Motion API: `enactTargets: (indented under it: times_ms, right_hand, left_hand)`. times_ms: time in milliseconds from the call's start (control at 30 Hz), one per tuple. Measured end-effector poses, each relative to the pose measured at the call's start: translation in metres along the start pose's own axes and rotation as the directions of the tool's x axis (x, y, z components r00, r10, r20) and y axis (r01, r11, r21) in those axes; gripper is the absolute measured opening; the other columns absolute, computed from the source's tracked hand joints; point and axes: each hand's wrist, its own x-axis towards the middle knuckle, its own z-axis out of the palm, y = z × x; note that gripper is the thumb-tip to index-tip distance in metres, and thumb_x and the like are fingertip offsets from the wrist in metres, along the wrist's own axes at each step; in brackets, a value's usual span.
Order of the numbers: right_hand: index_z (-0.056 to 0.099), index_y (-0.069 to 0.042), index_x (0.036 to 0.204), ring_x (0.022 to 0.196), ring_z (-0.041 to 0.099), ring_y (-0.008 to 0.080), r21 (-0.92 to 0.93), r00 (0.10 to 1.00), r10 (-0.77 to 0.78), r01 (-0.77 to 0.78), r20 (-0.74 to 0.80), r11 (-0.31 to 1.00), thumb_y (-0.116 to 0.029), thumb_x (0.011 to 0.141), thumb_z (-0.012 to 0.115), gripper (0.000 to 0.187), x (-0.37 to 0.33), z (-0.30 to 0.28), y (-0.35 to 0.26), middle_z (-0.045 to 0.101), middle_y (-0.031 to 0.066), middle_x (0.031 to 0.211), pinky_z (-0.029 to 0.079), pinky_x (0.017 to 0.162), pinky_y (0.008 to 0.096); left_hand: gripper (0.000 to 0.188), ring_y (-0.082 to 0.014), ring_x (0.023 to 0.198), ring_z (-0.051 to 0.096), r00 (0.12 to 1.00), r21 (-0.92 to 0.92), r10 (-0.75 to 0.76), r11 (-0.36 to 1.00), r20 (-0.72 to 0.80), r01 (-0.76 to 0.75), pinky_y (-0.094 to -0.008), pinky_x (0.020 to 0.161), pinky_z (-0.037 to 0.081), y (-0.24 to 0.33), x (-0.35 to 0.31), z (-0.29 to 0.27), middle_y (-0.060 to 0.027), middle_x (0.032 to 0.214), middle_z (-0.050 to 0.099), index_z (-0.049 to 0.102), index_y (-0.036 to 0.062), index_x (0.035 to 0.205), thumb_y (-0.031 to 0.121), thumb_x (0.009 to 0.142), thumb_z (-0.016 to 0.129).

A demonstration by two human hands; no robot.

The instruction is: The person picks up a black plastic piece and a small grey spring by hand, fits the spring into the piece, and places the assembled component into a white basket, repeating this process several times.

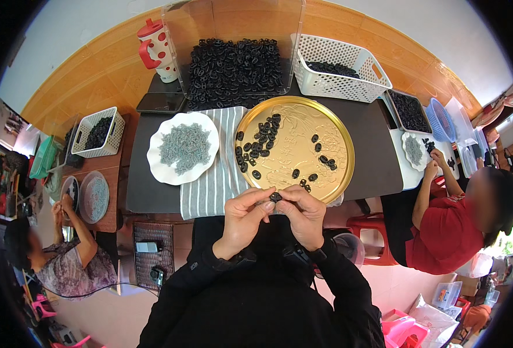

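Note:
Between the fingertips of my left hand and my right hand is a small black oval plastic part. Both hands pinch it just over the near edge of a round gold tray. Several similar black parts lie on the tray, most of them grouped on its left side, a few scattered to the right. Left of the tray, a white scalloped plate holds a heap of small grey-green pieces. A grey-and-white striped cloth lies partly under the plate and tray.
At the back stand a clear bin of black parts and a white perforated basket. A dark phone-like slab and a red-and-white dotted tumbler are at back left. People work at left and right. A red stool stands right.

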Motion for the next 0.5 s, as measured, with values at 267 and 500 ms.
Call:
enactTargets:
  times_ms: [267, 500]
  right_hand:
    - [0.061, 0.007, 0.104, 0.079, 0.062, 0.0137, -0.041, 0.998, -0.053, 0.053, 0.016, 0.998, 0.010, 0.085, 0.057, 0.020, 0.0008, -0.0007, 0.0024, 0.059, 0.0097, 0.092, 0.053, 0.071, 0.0250]
    - [0.060, 0.006, 0.105, 0.080, 0.061, 0.0133, -0.023, 0.998, -0.055, 0.055, 0.004, 0.998, 0.010, 0.085, 0.057, 0.021, -0.0041, -0.0008, 0.0051, 0.058, 0.0087, 0.093, 0.051, 0.071, 0.0237]
  left_hand:
    - [0.027, -0.0081, 0.071, 0.055, 1.000, -0.002, -0.004, 1.000, 0.008, 0.004, -0.0193, 0.057, 0.046, 0.0010, 0.0014, -0.0014, -0.0064, 0.091, 0.059, 0.064, -0.0006, 0.112, -0.005, 0.086, 0.059]
    - [0.028, -0.0076, 0.071, 0.054, 0.998, 0.037, 0.051, 0.998, 0.028, -0.052, -0.0190, 0.058, 0.046, -0.0011, -0.0005, -0.0006, -0.0065, 0.094, 0.059, 0.063, -0.0001, 0.114, -0.004, 0.086, 0.060]
